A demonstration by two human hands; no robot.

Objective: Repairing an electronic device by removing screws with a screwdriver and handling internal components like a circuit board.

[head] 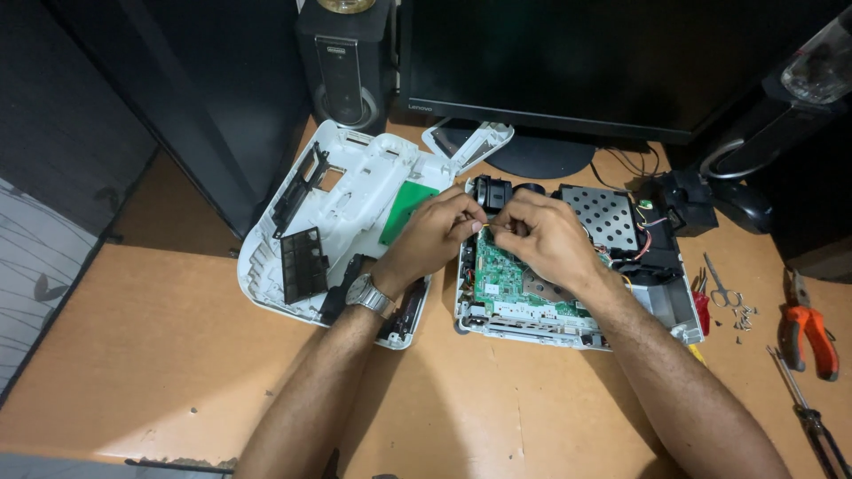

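- Head view: wooden desk (177, 355), tan, dusty and scuffed, pushed against a dark wall.
- At the back, black monitor (612, 62) on a round stand, dark speaker (344, 66) to its left.
- At the middle of the desk, opened white device (568, 275) with green circuit board (499, 275) bared; removed white cover (342, 222) lying inner side up just to its left.
- Left hand (430, 235), wristwatch (370, 295) on the wrist, curled over the device's left edge, fingertips pinched on something too small to tell.
- Right hand (546, 235) curled likewise above the board, fingertips meeting the left's.
- On the right, small scissors (723, 288), loose screws (744, 315), orange pliers (808, 328).
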